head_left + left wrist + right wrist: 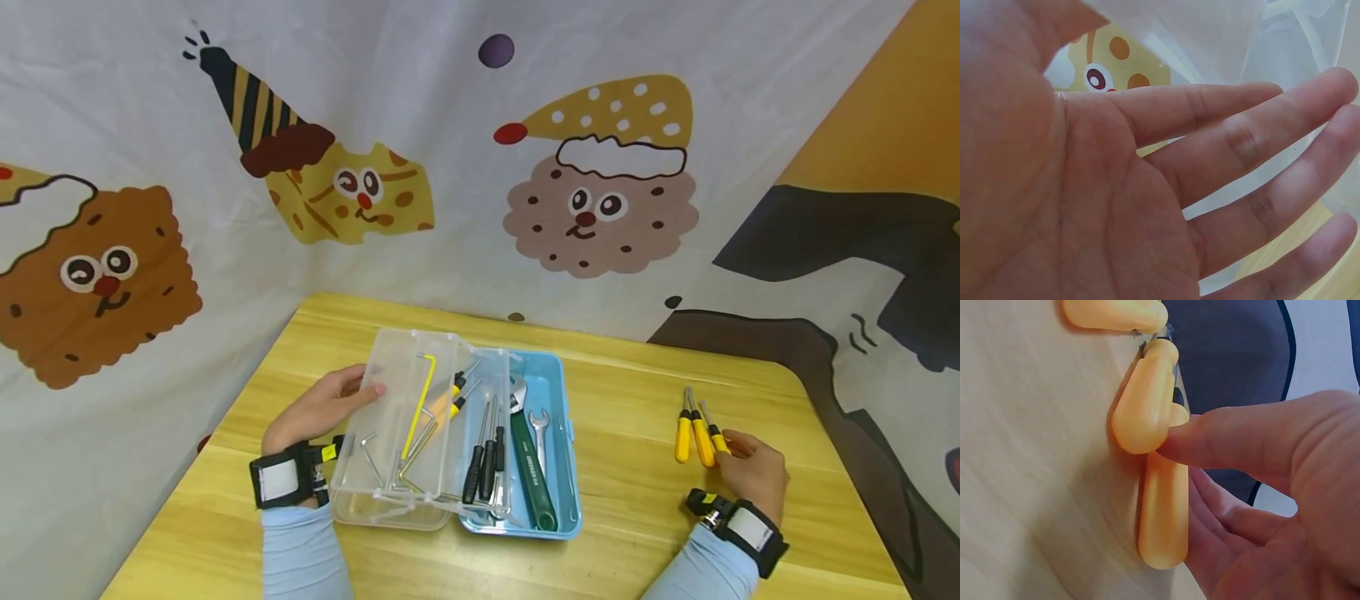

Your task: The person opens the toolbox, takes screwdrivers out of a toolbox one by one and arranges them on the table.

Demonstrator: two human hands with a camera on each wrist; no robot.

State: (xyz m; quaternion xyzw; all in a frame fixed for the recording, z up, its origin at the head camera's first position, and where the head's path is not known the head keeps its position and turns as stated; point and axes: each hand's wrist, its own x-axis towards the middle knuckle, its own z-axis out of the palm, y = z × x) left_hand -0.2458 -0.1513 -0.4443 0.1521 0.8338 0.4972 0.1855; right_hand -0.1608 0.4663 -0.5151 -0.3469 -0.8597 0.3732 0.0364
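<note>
My left hand (322, 408) is at the left edge of a clear plastic toolbox compartment (390, 350), its straight fingers (1235, 137) against the plastic. Several L-shaped hex keys, one a yellow hex key (420, 404), show through it. My right hand (753, 471) pinches a yellow-handled screwdriver (1165, 512) between thumb and fingers, low over the table. Two more lie just left of it, a middle screwdriver (701, 437) and a left screwdriver (683, 437).
A blue toolbox base (566, 483) stands in the middle of the wooden table (622, 508). It holds a green-handled adjustable wrench (532, 475), a small spanner (539, 429) and several black-handled screwdrivers (487, 467). Cartoon-printed cloth (450, 275) hangs behind the table.
</note>
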